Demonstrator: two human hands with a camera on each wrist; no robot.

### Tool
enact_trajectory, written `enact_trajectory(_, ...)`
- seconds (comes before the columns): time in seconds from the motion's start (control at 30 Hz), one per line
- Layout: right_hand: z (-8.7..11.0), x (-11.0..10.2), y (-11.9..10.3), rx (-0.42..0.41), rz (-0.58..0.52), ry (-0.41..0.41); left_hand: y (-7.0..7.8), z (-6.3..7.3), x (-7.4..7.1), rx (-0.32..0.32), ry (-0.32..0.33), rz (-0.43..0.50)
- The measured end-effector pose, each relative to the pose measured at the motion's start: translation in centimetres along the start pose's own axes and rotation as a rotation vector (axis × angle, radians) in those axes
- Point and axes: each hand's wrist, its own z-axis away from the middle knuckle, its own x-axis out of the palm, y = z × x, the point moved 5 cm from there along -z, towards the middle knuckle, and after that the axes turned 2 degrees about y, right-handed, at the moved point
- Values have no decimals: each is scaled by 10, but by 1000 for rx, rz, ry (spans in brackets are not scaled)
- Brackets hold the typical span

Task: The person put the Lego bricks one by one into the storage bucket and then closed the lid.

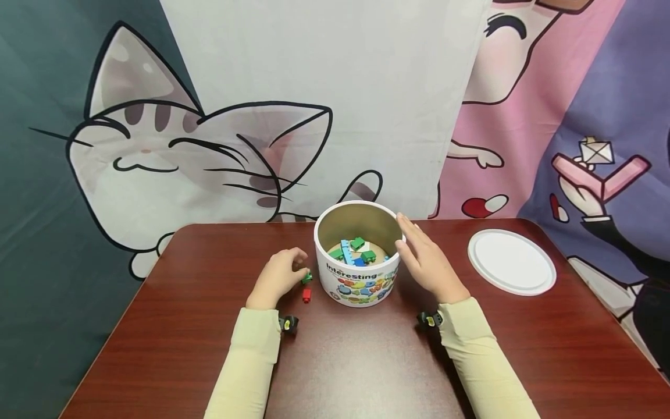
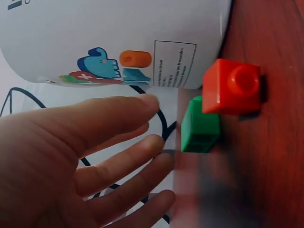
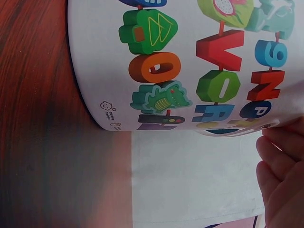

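Observation:
A round white bucket (image 1: 361, 286) printed with colourful toy pictures stands upright, uncovered, near the table's far edge. Inside lie several green and blue building bricks (image 1: 357, 243). To its left, a red brick (image 1: 306, 296) sits on the table in front of a green brick (image 1: 307, 279). My left hand (image 1: 277, 276) is beside the green brick, its fingers spread and loosely bent. In the left wrist view, a gap separates those fingers (image 2: 128, 111) from both bricks. My right hand (image 1: 433, 269) rests its extended fingers against the bucket's right side near the rim.
The brown table (image 1: 361, 361) carries a round white lid (image 1: 512, 262) at the right, lying flat. Behind the far edge hangs a cloth backdrop (image 1: 324, 64) with cartoon animals. A small dark camera (image 1: 430, 319) is worn at each wrist.

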Motion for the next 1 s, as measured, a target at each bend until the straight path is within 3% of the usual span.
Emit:
enact_trajectory(0.37,1,1,2,8,-3,1,-9,-1,12,-33,-87,-45)
enact_trajectory(1.0,1,1,2,10,-17,-3,-10,-1,12,-4,-60,-119)
